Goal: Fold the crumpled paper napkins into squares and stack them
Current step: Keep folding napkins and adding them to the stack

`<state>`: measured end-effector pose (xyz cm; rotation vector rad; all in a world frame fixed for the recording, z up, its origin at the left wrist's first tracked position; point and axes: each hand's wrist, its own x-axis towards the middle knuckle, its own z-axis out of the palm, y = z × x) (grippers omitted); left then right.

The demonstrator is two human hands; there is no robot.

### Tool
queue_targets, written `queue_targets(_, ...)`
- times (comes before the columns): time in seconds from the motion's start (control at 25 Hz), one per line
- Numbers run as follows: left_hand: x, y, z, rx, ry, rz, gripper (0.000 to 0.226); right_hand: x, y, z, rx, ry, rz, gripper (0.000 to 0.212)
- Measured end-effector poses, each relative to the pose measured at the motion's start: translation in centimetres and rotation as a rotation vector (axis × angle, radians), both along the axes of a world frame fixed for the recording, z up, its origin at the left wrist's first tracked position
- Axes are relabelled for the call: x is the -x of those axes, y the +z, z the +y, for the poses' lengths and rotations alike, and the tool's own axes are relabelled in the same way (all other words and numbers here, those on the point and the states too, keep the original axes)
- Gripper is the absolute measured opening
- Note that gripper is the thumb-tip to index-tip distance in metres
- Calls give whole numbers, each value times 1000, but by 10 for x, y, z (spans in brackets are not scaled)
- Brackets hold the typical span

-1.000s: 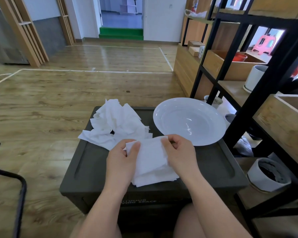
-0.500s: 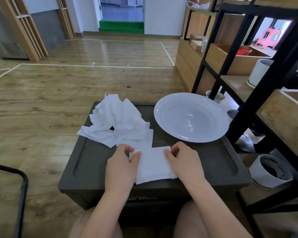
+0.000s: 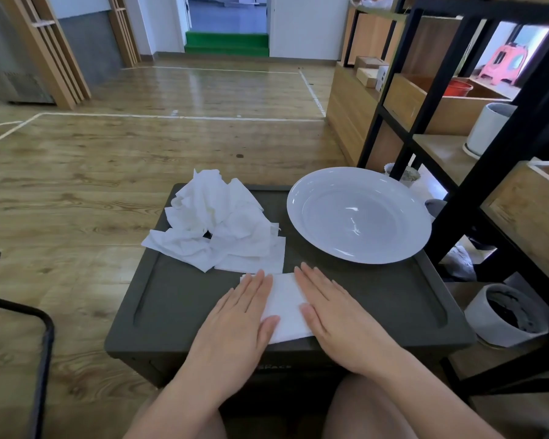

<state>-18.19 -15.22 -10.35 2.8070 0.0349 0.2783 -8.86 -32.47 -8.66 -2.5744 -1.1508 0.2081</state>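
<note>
A folded white napkin [image 3: 285, 307] lies flat near the front edge of the dark grey box lid [image 3: 175, 299]. My left hand [image 3: 240, 321] rests palm down on its left part, fingers straight. On its right part my right hand [image 3: 332, 315] lies flat in the same way. Both hands press on the napkin and grip nothing. A heap of crumpled white napkins [image 3: 214, 221] sits at the lid's back left, with a flatter sheet [image 3: 260, 259] at its near right edge.
A large white plate [image 3: 358, 213] stands at the lid's back right, with nothing on it. A black metal shelf frame [image 3: 495, 172] with wooden boxes rises close on the right. Grey pots [image 3: 504, 315] sit on its low shelf. A black chair frame [image 3: 42, 337] is at the left.
The napkin went from lifted and pinched between my fingers to lying flat on the lid. Both hands let go of its edges and now lie flat on it.
</note>
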Motion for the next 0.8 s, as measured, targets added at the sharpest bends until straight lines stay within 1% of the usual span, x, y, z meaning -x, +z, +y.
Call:
queue_targets(0.12, -1, -1, 3, -16, 34, 46, 62, -2, -5, -4, 26, -2, 1, 56)
queue_targets(0.28, -2, 0, 1, -70, 21, 98, 68, -3, -8, -3, 84, -43, 3, 56)
queue_targets(0.36, -2, 2, 2, -67, 20, 133, 69, -3, -9, -2, 116, -69, -14, 56)
queue_targets(0.48, -3, 6, 3, -44, 14, 154, 63, -3, -7, -1, 161, -94, -29, 56)
queue_targets(0.6, -5, 8, 3, -62, 5, 169, 61, 1, -7, 2, 191, -157, -8, 56)
queue_targets(0.68, -8, 12, 8, -65, -33, 187, 61, 6, -7, 7, 206, -221, -28, 56)
queue_targets(0.8, -10, 23, 19, -19, -128, 264, 61, 16, -8, 14, 225, -303, -59, 58)
